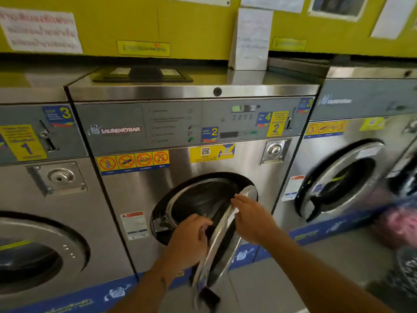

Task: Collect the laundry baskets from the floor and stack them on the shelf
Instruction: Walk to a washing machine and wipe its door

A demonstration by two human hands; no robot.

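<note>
I face a steel front-loading washing machine (194, 123) whose round door (220, 242) stands swung open towards me, edge-on. My left hand (191, 238) curls its fingers around the door's left rim. My right hand (250, 219) rests on the door's upper edge from the right, fingers bent over it. The drum (198, 202) behind looks dark and empty. At the right edge, a blurred blue basket (397, 222) holds pink cloth. No shelf is in view.
Similar machines stand to the left (40, 199) and right (352, 177), the right one with its door closed. A black tray (144, 74) lies on top of the middle machine. Paper notices hang on the yellow wall (191, 26).
</note>
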